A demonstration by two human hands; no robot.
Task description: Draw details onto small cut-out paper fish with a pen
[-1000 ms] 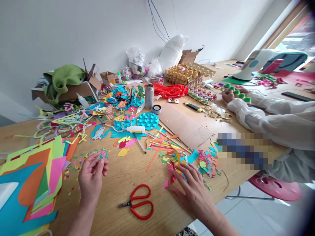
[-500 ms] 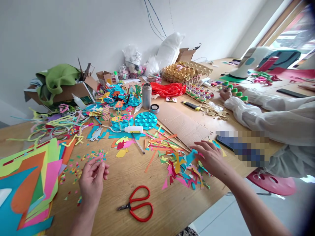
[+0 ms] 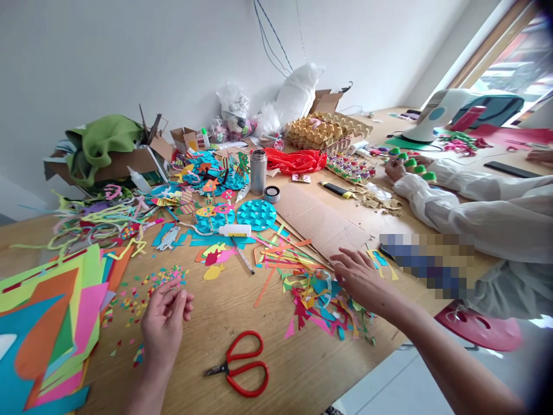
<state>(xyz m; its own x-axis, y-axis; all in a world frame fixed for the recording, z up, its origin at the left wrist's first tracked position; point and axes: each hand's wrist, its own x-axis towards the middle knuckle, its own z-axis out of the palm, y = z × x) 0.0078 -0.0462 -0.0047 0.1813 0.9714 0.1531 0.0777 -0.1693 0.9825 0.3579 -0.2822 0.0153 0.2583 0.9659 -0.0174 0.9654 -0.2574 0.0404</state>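
Paper scraps [image 3: 317,323] in red, pink, blue, yellow and green lie in a loose heap on the desk [image 3: 196,363], in front of a light brown cardboard sheet [image 3: 319,222]. The right hand [image 3: 367,282] is at the right side of this heap, palm down, its fingers extended and slightly parted; whether the fingertips touch any scrap cannot be determined. The left hand [image 3: 164,323] is positioned just beside a scatter of tiny paper bits [image 3: 170,275], its fingers curled inward with the thumb close to them; whether anything is pinched there cannot be told. Red-handled scissors [image 3: 226,368] lie flat between the two forearms, blades pointing left (handle loops apart). Beyond the hands are noted a pen [image 3: 243,257], a white glue bottle [image 3: 235,230] on its side, fish-shaped cutouts [image 3: 214,272] and narrow paper strips [image 3: 283,252]. A metal flask [image 3: 258,173] stands upright near a bumpy blue disc [image 3: 256,215]. Overlapping colored sheets [image 3: 47,328] occupy the left edge. At the right, a co-worker's hand [image 3: 394,170], at the end of a white sleeve [image 3: 423,196], is at a green-topped piece [image 3: 417,168].
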